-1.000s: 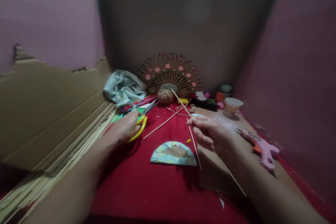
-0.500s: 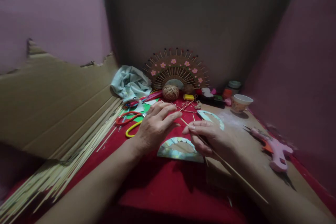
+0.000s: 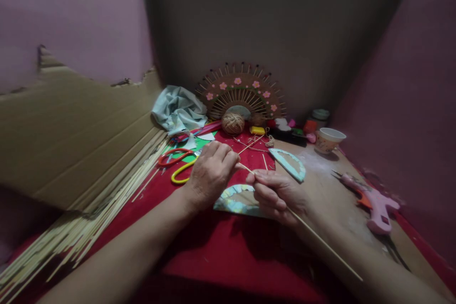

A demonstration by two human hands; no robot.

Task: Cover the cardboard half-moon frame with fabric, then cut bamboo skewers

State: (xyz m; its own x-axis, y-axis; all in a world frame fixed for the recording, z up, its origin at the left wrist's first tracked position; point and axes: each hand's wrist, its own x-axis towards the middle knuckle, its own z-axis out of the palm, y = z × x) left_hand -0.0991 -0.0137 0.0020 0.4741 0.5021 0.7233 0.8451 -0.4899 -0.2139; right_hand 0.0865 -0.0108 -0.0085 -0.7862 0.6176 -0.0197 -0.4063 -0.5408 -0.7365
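Note:
A thin bamboo stick (image 3: 322, 240) slants through my right hand (image 3: 280, 194), which is closed on it, and its long end hangs back over my right forearm. My left hand (image 3: 213, 171) is closed on the stick's far tip, thumb and fingers pinched together. Beneath the hands lies a half-ring (image 3: 231, 205) covered in pale blue and yellow patterned cloth, partly hidden by my right hand. A second light-blue half-ring (image 3: 290, 165) rests just beyond my right hand. Scissors with a red and a yellow handle (image 3: 178, 175) lie beside my left hand.
Many bamboo sticks (image 3: 103, 218) line the left side beside a cardboard sheet (image 3: 89, 137). A flowered fan (image 3: 245, 86) stands at the back behind a twine ball (image 3: 232, 123). On the right are a paper cup (image 3: 328, 141) and a pink glue gun (image 3: 379, 206) with a cable.
My left hand has gone from open, with fingers spread, to pinched on the stick's tip. The stick is still in my right hand, which has shifted slightly.

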